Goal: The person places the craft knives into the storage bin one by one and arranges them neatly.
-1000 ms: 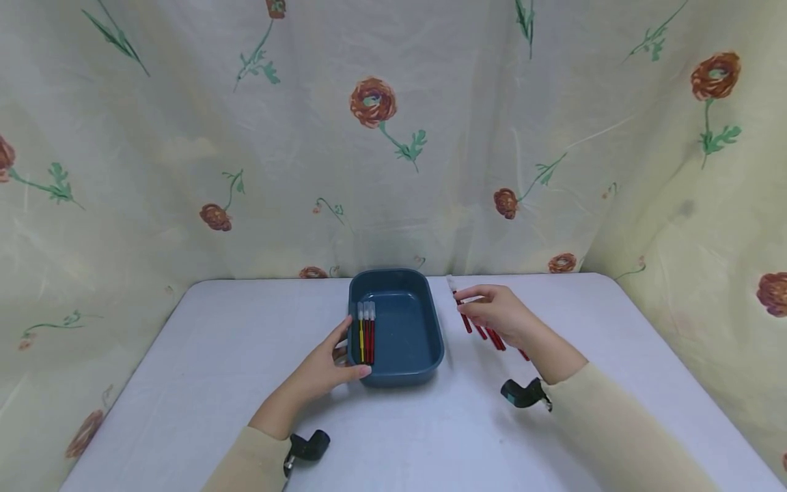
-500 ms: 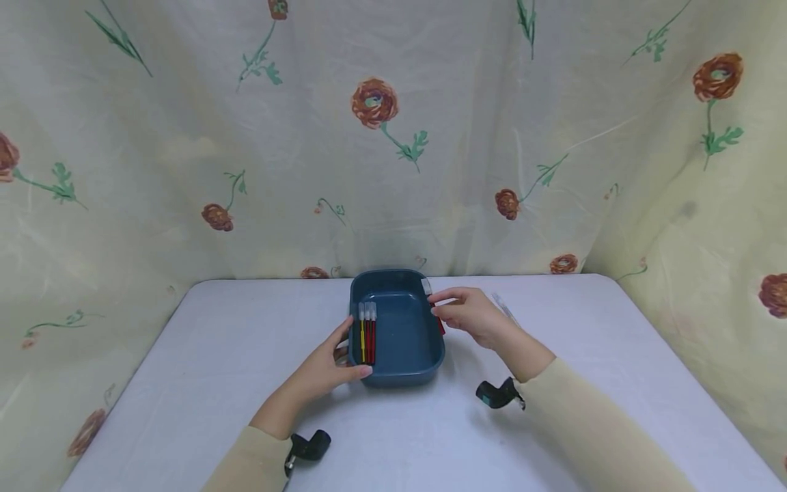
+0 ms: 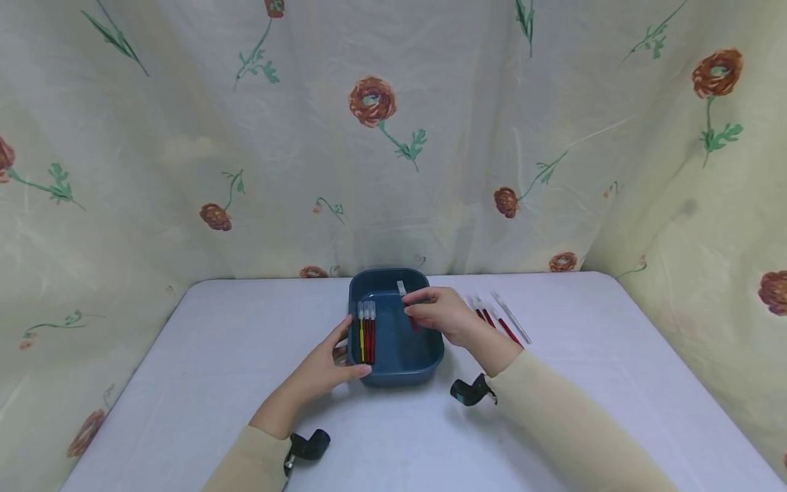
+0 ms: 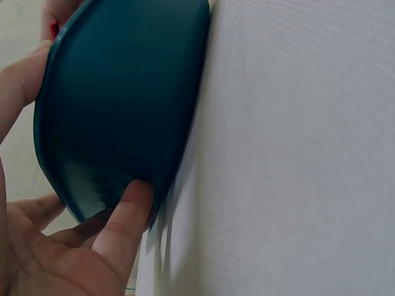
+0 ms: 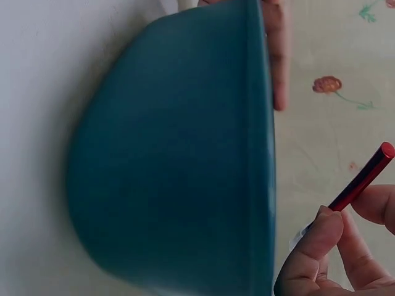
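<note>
A red pen point(image 3: 413, 322) with a clear cap is pinched between the thumb and fingers of my right hand point(image 3: 444, 315), over the right part of a blue plastic bin point(image 3: 399, 377). The right wrist view shows the same red pen point(image 5: 368, 176) tilted, above the level of the rim. My left hand point(image 3: 326, 362) holds the bin at its left side, thumb on the near-left rim and fingers against the outer wall. Inside the bin, along its left wall, several capped pens point(image 3: 367, 342) lie side by side, one yellow and the others red.
Right of the bin, several red pens point(image 3: 508, 331) with clear caps lie on the white table point(image 3: 246, 355), partly behind my right wrist. A clear, colourless pen point(image 3: 513, 321) lies just beyond them. A floral curtain point(image 3: 295, 150) hangs behind the table.
My right hand has carried the red pen left, from the pens on the table across the bin's right rim to over its inside. My left hand has stayed at the bin.
</note>
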`<state>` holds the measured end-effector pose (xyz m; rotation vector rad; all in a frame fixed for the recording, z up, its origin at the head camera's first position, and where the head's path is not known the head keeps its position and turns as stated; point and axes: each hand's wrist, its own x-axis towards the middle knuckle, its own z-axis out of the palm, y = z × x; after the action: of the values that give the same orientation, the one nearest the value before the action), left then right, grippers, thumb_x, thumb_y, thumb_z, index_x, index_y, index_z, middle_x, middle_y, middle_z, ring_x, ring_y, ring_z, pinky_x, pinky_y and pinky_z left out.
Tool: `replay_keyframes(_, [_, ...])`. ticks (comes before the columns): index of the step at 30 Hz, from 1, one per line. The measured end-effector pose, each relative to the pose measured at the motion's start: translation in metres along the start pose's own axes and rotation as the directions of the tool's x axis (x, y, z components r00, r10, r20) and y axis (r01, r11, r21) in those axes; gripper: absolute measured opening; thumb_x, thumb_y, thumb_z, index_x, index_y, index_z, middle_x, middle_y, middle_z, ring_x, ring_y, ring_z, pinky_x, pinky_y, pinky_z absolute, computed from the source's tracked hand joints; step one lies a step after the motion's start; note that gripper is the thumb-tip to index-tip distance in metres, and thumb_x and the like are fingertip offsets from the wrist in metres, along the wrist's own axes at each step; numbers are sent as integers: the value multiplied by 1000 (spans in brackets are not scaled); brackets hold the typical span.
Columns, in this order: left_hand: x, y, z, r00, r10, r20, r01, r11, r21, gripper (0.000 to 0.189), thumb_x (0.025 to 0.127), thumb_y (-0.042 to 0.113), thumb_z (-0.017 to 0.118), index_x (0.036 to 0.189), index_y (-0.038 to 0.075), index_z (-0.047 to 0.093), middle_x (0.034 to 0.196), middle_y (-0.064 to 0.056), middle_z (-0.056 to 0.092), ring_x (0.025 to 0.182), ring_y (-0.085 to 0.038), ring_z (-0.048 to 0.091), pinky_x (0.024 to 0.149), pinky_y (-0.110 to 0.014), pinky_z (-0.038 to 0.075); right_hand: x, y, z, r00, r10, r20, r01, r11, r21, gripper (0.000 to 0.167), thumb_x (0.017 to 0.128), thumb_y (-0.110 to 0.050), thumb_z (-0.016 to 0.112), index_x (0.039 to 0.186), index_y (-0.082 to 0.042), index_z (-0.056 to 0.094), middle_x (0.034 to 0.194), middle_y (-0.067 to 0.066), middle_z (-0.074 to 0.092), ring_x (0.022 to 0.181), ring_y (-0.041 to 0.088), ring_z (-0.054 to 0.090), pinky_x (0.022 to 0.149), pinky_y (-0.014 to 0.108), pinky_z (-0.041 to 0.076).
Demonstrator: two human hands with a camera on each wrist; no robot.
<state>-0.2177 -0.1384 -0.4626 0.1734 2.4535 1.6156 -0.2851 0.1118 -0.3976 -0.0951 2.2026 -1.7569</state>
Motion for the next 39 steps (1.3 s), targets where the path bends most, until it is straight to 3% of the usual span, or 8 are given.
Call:
replay_keyframes(6, [0,0,-1,1000,0,4,0,1000,-8,103,81,33,85,161,26,21,162,-17,27,140,-42,40,105,-52,44,6,3,18,1000,12,4,-12,1000,-6,30,93,-8,69,122,1,68,130,16,63,109,29,66,101,45,50])
replay_keyframes(14, [-1,-1,-1,1000,2,12,-2,1000,-13,102,82,33,85,161,26,20,163,-16,26,140,-42,40,105,-51,45,19,12,32,1000,25,-13,-26,999,-43,29,94,-12,70,121,-2,70,130,14,63,97,26,67,100,43,52])
replay_keyframes(26, [0,-2,-1,1000,6,11,-5,1000,-18,102,82,32,84,161,27,20,163,-16,26,140,-42,40,104,-51,45,26,18,42,994,109,-10,-110,990,-91,23,94,-12,70,115,-5,73,130,14,61,95,26,63,96,38,55])
replay_keyframes(39, [0,-2,-2,1000,18,17,-18,999,-41,104,82,31,85,162,25,19,163,-17,25,140,-42,40,104,-50,46,34,23,49,992,124,9,-122,984,-128,20,94,-8,70,114,-5,73,121,12,65,91,21,63,86,33,58])
